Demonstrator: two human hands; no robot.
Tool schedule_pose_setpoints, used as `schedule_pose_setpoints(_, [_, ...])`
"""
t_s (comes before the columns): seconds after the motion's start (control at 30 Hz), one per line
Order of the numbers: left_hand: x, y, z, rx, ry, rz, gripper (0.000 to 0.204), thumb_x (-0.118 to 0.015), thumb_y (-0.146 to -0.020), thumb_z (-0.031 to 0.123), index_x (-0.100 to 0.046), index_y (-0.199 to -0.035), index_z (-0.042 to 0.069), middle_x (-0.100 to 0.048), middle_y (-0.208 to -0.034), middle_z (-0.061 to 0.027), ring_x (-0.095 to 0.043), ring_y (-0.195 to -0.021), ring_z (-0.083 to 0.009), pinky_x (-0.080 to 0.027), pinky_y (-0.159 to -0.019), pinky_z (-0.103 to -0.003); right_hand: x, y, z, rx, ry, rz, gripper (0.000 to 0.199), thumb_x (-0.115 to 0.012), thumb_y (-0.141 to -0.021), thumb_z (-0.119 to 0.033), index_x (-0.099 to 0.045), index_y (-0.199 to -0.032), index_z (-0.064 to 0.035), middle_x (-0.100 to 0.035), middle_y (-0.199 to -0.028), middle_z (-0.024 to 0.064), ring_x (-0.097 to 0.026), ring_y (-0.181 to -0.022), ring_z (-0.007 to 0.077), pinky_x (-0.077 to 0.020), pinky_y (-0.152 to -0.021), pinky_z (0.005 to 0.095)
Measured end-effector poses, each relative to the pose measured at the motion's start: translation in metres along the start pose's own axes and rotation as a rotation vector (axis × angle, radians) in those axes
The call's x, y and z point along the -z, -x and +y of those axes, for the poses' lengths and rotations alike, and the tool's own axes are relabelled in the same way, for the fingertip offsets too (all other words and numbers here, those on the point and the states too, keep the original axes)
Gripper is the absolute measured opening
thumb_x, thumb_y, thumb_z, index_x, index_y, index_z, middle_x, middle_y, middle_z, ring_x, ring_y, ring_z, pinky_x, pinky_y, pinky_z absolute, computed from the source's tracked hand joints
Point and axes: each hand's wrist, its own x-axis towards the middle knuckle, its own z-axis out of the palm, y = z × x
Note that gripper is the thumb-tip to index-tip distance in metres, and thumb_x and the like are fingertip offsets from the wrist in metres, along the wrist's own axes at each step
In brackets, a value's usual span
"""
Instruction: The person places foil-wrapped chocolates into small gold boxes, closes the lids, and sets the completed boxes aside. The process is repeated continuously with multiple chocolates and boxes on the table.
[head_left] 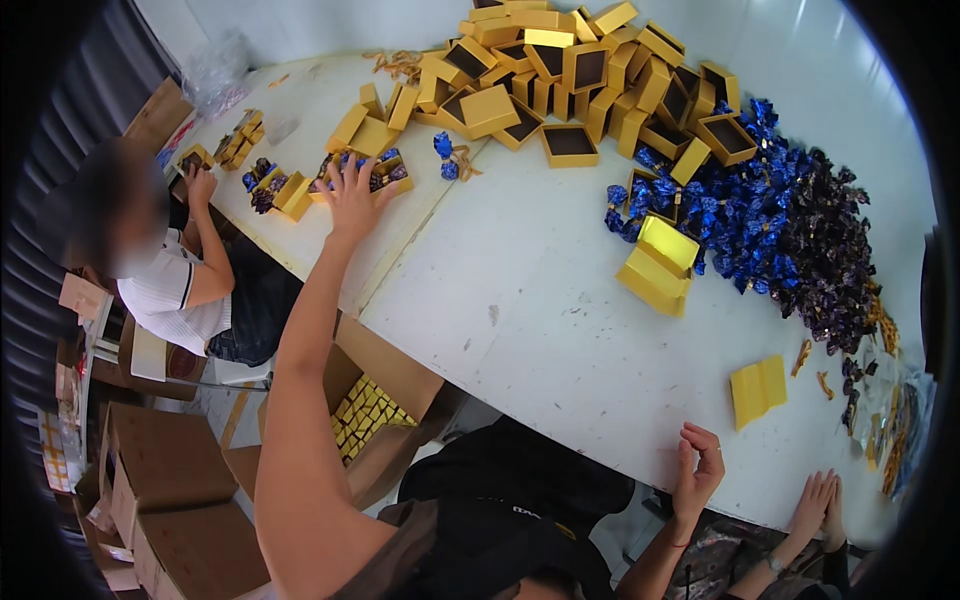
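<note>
A black shirt [500, 520] fills the lower centre of the frame. From there the left arm reaches to the upper left, where the left hand [352, 202] is over an open gold box [401, 187] of blue and dark sweets on the worktop [520, 290]. Its fingers are spread wide; I cannot tell how firmly they touch. The right hand [698, 470], lower right, holds nothing, its fingers loosely bent near the worktop's edge. A yellow card [760, 390] lies near it. Gold boxes [490, 110] are heaped at upper centre; blue sweets [740, 230] and dark sweets [830, 250] are piled at the right. A co-worker [185, 290] sits at the left, and another person's hands [812, 508] rest at lower right.
</note>
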Motion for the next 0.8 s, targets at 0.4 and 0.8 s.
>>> schedule_pose_setpoints(0.4, [0.023, -0.059, 0.061, 0.33, 0.811, 0.106, 0.018, -0.079, -0.079, 0.009, -0.068, -0.092, 0.005, -0.069, -0.093, -0.0142, -0.067, -0.084, -0.0251, -0.052, -0.074, -0.038, -0.012, 0.017, 0.022, -0.045, -0.02, 0.134, 0.011, -0.06, -0.097, -0.001, -0.067, -0.104, 0.0025, -0.066, -0.105, 0.0076, -0.061, -0.096, 0.0144, -0.0479, -0.089, 0.0271])
schedule_pose_setpoints(0.8, [-0.007, -0.009, -0.147, 0.18, -0.301, 0.12, 0.016, -0.069, -0.086, 0.028, -0.075, -0.081, 0.014, -0.069, -0.088, -0.0007, -0.058, -0.102, -0.0261, -0.038, -0.095, -0.043, -0.019, 0.016, 0.019, -0.051, 0.022, 0.109, 0.011, -0.06, -0.094, 0.002, -0.067, -0.103, 0.0033, -0.067, -0.105, 0.0114, -0.062, -0.095, 0.0175, -0.0499, -0.087, 0.0289])
